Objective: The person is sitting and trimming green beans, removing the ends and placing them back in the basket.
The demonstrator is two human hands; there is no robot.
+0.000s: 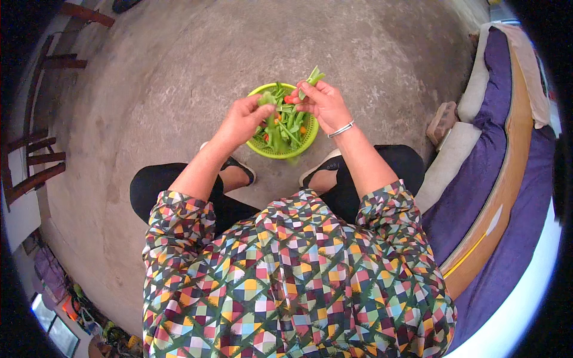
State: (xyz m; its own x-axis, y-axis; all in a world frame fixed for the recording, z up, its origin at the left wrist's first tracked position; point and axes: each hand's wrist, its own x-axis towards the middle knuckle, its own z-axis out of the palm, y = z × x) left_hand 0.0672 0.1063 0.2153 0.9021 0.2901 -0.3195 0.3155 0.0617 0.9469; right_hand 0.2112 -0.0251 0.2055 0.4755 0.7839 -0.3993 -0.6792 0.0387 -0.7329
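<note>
A round yellow-green plastic basket (313, 139) stands on the floor between my feet. Green leaves and stems (291, 127) lie in it, with several small orange and red fruits (303, 130) among them. Over the basket's left side, my left hand (244, 118) grips a leafy green piece (267, 98) between thumb and fingers; its lower part is blurred. My right hand (326, 104), with a silver bangle at the wrist, is above the right rim and pinches a short bunch of green stems (313, 77). A red piece (289, 99) shows beside its fingertips; whether they touch it I cannot tell.
Around the basket is bare concrete floor (179, 89). A long seat with purple cushions (465, 188) and a wooden rail runs along the right. A brown block-like object (442, 123) is beside it. Dark wooden furniture (47, 157) stands at the far left, with assorted items (85, 313) at the lower left.
</note>
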